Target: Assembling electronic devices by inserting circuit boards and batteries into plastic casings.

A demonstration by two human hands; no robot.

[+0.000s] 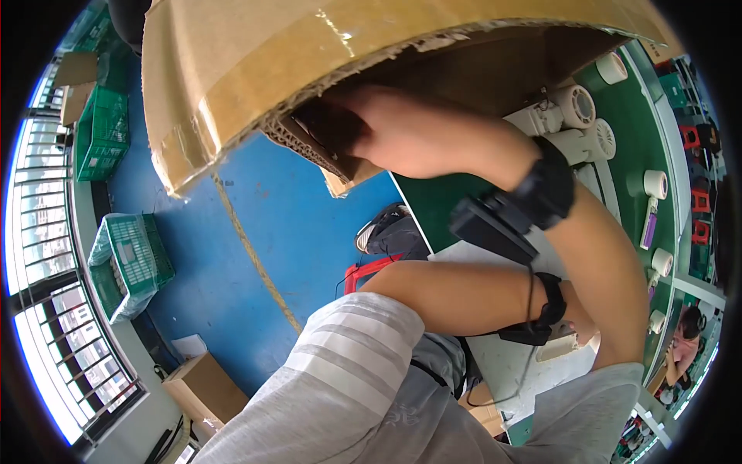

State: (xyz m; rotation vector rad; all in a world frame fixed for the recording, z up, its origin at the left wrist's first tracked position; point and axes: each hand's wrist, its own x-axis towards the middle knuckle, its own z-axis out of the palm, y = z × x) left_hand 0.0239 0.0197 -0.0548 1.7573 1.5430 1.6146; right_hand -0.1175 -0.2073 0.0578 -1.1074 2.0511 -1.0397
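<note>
My right hand (394,131) reaches into the raised cardboard box (232,69) through its open side. Its fingers are lost in the shadow, and what they touch cannot be made out. My left forearm crosses under the right one toward the white worktop (502,363). There my left hand (585,326), partly covered by the right forearm, has its fingers curled at a cream-white plastic part (555,348). Each wrist wears a black strap with a dark device, such as the right wrist device (495,224).
White fan-like units (576,107) and white rolls (655,184) stand along the green bench (641,100) at right. A red stool (375,267) and a person's leg (394,236) are below the box. Green crates (135,255) sit on the blue floor at left.
</note>
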